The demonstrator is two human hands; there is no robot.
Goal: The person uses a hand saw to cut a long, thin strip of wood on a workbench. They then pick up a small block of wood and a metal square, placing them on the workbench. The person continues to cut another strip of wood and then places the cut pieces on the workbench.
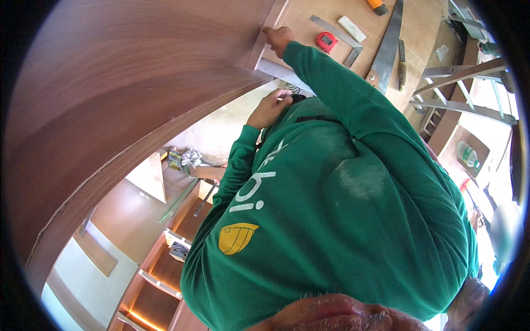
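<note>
My right arm crosses toward the top of the head view. The closed right hand [280,39] presses its fingertips to the pale edge strip of a wooden cabinet panel [264,37]. Whether something small sits between those fingertips is hidden. Close to my waist is my left hand [269,108], its fingers curled in beside something dark; what they hold, if anything, does not show. A large brown wood-grain panel [143,60] rises left of both hands. On the board right of my right hand lie a red tape measure [326,41] and a try square [338,32].
A white block [351,28], a handsaw [386,48], a chisel-like tool [402,65] and an orange-handled tool [378,6] lie on the same board. A metal ladder [466,91] and a plastic bottle [468,154] are at right. Lit shelving [152,300] stands at lower left.
</note>
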